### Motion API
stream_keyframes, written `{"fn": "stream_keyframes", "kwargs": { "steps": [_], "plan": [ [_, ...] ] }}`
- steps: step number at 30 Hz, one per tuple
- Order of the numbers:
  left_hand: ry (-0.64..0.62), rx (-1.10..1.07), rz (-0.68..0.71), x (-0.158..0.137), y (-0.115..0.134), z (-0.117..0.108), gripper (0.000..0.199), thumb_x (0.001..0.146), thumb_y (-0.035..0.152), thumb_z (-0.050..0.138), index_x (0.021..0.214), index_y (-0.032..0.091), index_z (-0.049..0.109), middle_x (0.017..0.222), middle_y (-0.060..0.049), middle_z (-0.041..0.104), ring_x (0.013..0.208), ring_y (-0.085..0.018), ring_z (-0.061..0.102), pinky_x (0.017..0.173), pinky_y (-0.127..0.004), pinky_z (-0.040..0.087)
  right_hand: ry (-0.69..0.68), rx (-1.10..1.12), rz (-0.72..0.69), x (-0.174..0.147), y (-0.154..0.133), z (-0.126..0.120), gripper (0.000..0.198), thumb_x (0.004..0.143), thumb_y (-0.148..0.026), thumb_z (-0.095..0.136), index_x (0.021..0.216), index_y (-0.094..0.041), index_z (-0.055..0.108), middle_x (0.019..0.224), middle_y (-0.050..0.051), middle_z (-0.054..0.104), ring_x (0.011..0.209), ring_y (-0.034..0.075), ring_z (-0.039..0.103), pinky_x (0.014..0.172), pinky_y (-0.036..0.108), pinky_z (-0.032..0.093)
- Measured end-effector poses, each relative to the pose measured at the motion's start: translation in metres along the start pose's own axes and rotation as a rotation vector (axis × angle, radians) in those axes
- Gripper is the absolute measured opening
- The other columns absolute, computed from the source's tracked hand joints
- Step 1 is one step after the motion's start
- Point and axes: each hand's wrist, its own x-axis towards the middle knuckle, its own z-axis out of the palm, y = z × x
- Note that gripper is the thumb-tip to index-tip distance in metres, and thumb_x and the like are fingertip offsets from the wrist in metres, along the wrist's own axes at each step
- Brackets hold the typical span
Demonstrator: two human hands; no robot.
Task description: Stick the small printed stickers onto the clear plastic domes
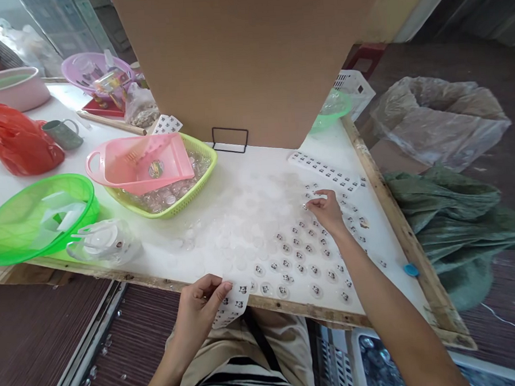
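Note:
My left hand pinches a white sticker sheet printed with small black panda-like faces, at the table's front edge. Out over the right half of the table, my right hand has thumb and forefinger closed on a small sticker. Below and around that hand lie many round clear pieces bearing the same printed faces, in loose rows. Plain clear discs, hard to see on the white top, lie between my hands. Another sticker strip rests beyond my right hand.
A large cardboard panel stands at the back. To the left are a yellow-green basket of clear pieces with a pink scoop tray on top, a green basket, a red bag and a mug. Wooden strips edge the table.

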Motion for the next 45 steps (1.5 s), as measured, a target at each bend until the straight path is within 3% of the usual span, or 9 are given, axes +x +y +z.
{"fn": "stream_keyframes", "kwargs": {
  "steps": [10, 16, 19, 24, 30, 39, 42, 45],
  "plan": [
    [-0.018, 0.001, -0.028, -0.001, -0.003, 0.002, 0.035, 0.089, 0.044, 0.064, 0.069, 0.015, 0.062, 0.057, 0.002, 0.047, 0.054, -0.011, 0.039, 0.051, -0.021, 0.029, -0.059, -0.327, -0.085, -0.002, -0.006, 0.01, 0.045, 0.072, -0.023, 0.057, 0.115, -0.022, 0.043, 0.079, 0.001, 0.064, 0.072, 0.02, 0.06, 0.074, 0.034, 0.043],
    [-0.021, -0.015, -0.018, 0.001, 0.0, 0.002, 0.034, 0.088, 0.043, 0.065, 0.068, 0.015, 0.062, 0.056, 0.002, 0.047, 0.054, -0.01, 0.039, 0.05, -0.021, 0.029, 0.082, -0.506, -0.213, -0.002, -0.009, 0.005, 0.04, 0.074, -0.03, 0.06, 0.111, -0.02, 0.051, 0.112, 0.011, 0.058, 0.075, 0.019, 0.057, 0.09, 0.044, 0.039],
    [-0.013, -0.006, -0.013, 0.001, -0.002, 0.002, 0.034, 0.088, 0.042, 0.065, 0.067, 0.015, 0.061, 0.056, 0.002, 0.046, 0.054, -0.01, 0.038, 0.05, -0.021, 0.029, 0.09, -0.448, -0.205, -0.007, -0.01, -0.007, 0.021, 0.079, -0.039, 0.058, 0.089, -0.02, 0.058, 0.098, 0.009, 0.062, 0.071, 0.018, 0.056, 0.086, 0.041, 0.042],
    [-0.035, -0.014, -0.036, 0.002, -0.004, 0.005, 0.035, 0.088, 0.043, 0.064, 0.068, 0.015, 0.061, 0.057, 0.003, 0.045, 0.055, -0.01, 0.037, 0.05, -0.021, 0.028, -0.088, -0.31, 0.02, -0.019, -0.008, -0.019, 0.016, 0.073, -0.037, 0.062, 0.073, -0.021, 0.061, 0.07, 0.005, 0.066, 0.064, 0.019, 0.058, 0.064, 0.032, 0.045],
    [-0.048, -0.018, -0.036, 0.003, -0.001, 0.007, 0.036, 0.089, 0.045, 0.063, 0.069, 0.015, 0.061, 0.057, 0.003, 0.043, 0.054, -0.01, 0.036, 0.05, -0.021, 0.027, -0.135, -0.353, 0.084, -0.021, -0.006, -0.017, 0.012, 0.072, -0.031, 0.062, 0.07, -0.019, 0.064, 0.065, 0.005, 0.067, 0.057, 0.018, 0.058, 0.059, 0.031, 0.044],
    [-0.045, 0.005, -0.024, 0.001, -0.004, 0.005, 0.037, 0.09, 0.045, 0.062, 0.069, 0.015, 0.059, 0.058, 0.003, 0.043, 0.055, -0.01, 0.036, 0.051, -0.021, 0.027, -0.138, -0.49, 0.047, -0.024, -0.012, -0.007, 0.007, 0.074, -0.027, 0.062, 0.074, -0.021, 0.059, 0.073, 0.004, 0.067, 0.07, 0.019, 0.06, 0.068, 0.03, 0.041],
    [-0.05, -0.006, -0.026, 0.002, -0.005, 0.006, 0.037, 0.09, 0.045, 0.063, 0.069, 0.015, 0.059, 0.058, 0.003, 0.044, 0.056, -0.01, 0.037, 0.051, -0.021, 0.028, -0.125, -0.617, 0.009, -0.028, -0.017, -0.004, 0.012, 0.078, -0.026, 0.062, 0.087, -0.021, 0.056, 0.068, 0.001, 0.063, 0.068, 0.02, 0.058, 0.07, 0.032, 0.039],
    [-0.049, -0.025, -0.028, 0.002, -0.006, 0.006, 0.036, 0.09, 0.045, 0.063, 0.07, 0.015, 0.06, 0.058, 0.003, 0.044, 0.056, -0.01, 0.037, 0.051, -0.021, 0.028, -0.098, -0.785, -0.061, -0.029, -0.02, -0.005, 0.014, 0.081, -0.029, 0.06, 0.091, -0.021, 0.054, 0.077, 0.003, 0.062, 0.072, 0.021, 0.058, 0.077, 0.035, 0.038]
  ]
}}
